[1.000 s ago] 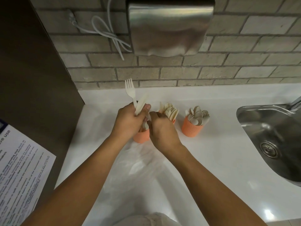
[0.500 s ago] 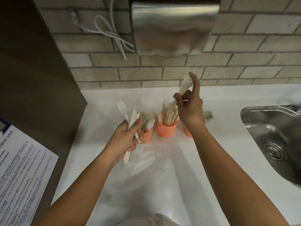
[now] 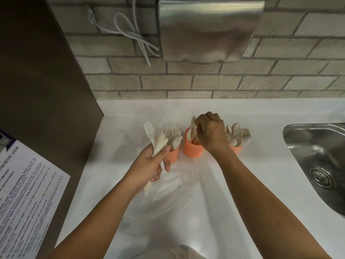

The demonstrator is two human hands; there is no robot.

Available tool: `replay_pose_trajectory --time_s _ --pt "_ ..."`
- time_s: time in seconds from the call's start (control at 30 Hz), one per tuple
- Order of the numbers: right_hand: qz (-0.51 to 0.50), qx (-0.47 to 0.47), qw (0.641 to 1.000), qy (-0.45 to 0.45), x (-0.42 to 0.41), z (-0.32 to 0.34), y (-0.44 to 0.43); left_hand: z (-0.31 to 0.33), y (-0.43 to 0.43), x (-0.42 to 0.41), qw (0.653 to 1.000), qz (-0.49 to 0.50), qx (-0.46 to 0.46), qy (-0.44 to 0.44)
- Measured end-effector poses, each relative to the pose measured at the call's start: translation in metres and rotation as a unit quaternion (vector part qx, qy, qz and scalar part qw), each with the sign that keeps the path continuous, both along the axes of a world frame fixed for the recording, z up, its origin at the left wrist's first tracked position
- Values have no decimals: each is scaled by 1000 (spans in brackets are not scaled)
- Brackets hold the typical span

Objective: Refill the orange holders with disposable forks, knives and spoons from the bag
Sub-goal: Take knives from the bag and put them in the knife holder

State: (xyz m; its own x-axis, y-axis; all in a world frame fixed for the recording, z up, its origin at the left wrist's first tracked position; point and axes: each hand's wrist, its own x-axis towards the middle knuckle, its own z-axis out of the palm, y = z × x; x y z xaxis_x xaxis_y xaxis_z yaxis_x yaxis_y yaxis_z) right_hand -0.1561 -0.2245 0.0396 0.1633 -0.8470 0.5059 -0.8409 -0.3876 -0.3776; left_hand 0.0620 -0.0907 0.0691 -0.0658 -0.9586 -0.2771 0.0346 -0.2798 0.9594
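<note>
Three orange holders stand in a row on the white counter. The left holder (image 3: pixel 173 156) is packed with forks, the middle holder (image 3: pixel 192 149) has knives, the right holder (image 3: pixel 235 148) is full of spoons. My left hand (image 3: pixel 149 165) grips a bundle of cutlery (image 3: pixel 158 144), a white fork and several knives, just left of the fork holder. My right hand (image 3: pixel 211 131) sits over the middle holder with its fingers curled around a knife (image 3: pixel 193 122) standing in it. The clear plastic bag (image 3: pixel 173 186) lies flat on the counter between my forearms.
A steel sink (image 3: pixel 317 165) is set into the counter at the right. A metal dispenser (image 3: pixel 209 28) hangs on the brick wall above the holders, with a white cable (image 3: pixel 130 34) beside it. A dark panel and a printed notice (image 3: pixel 24 199) are at the left.
My right hand has come down from above with a knife and now sits over the middle holder. My left hand has stayed beside the fork holder with its bundle.
</note>
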Motion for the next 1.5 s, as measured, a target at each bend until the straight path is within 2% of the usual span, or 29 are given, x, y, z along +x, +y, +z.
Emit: replay_pose_trajectory --time_s 0.07,0.2,0.27,0.33,0.4,0.43,0.5,0.53,0.6,0.7,0.8,1.13,1.3,1.4,1.5 --pt "-29 -5 999 43 -2 1 1 -1 0 -2 1000 -6 2 -2" --pt "-1 27 989 149 -10 4 6 -1 1 -6 1000 -7 10 3" --pt "4 23 987 161 -14 6 7 -1 1 -6 1000 -10 14 -3" --pt "19 -1 994 105 -14 13 12 1 2 -6 1000 -23 14 -13" --pt "71 18 997 -22 -8 31 22 3 4 -6 999 -39 15 -13" --pt "100 82 985 -113 -3 45 31 5 5 -6 999 -48 17 -10" --pt "163 254 926 -226 6 71 51 7 6 -9 998 -58 18 -2" --pt "192 308 905 -222 10 79 59 7 6 -11 998 -59 19 -5" --pt "237 343 893 -167 19 85 75 7 6 -13 997 -65 17 -29" --pt "232 329 905 -139 33 76 84 6 7 -18 995 -72 -8 -69" --pt "217 312 916 -128 40 68 87 5 8 -20 996 -52 -10 -70" --pt "209 344 863 -305 18 71 80 7 18 -7 995 -87 9 -46" --pt "189 326 851 -365 8 68 76 5 23 -10 998 -34 22 37" --pt "162 324 847 -388 10 63 77 3 22 -14 999 -15 0 37" --pt "134 331 808 -469 16 57 80 1 21 -19 999 -14 -33 22"
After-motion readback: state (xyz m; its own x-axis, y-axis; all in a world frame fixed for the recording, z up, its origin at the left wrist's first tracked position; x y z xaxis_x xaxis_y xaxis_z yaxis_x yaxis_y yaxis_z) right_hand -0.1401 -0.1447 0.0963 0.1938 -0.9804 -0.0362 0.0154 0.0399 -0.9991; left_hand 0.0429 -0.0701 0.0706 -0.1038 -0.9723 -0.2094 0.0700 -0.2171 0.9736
